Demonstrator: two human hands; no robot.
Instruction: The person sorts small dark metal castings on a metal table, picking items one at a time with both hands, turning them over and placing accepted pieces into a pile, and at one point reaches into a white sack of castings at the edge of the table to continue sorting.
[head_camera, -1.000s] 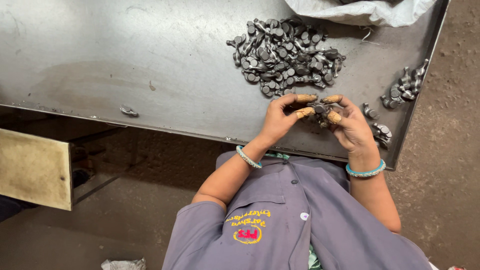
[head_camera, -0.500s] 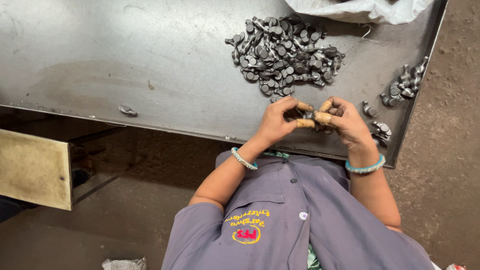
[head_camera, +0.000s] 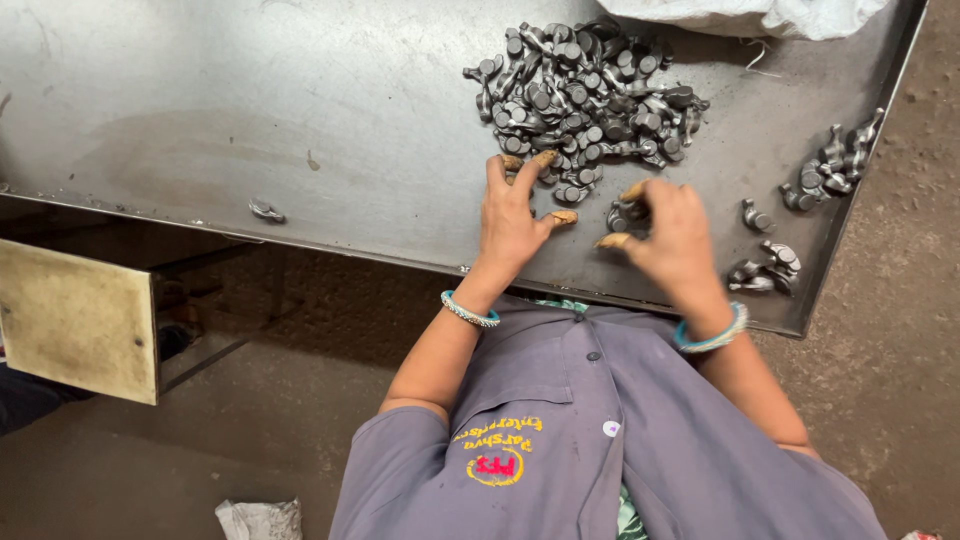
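A dull, scuffed sheet-metal counter (head_camera: 250, 110) is being shown, with a heap of grey, faintly glossy metal parts (head_camera: 585, 95) at one o'clock. Matt grey cloth is being worn as a shirt (head_camera: 600, 440); rough white woven sacking (head_camera: 760, 15) is being seen at twelve.

Hands aren't bunched over 1 part anymore. Left hand (head_camera: 512, 215) now stretches out, fingertips touching the pile (head_camera: 585, 95) edge. Right hand (head_camera: 668, 225) sits apart from it, pinching a part (head_camera: 620, 215) alone.
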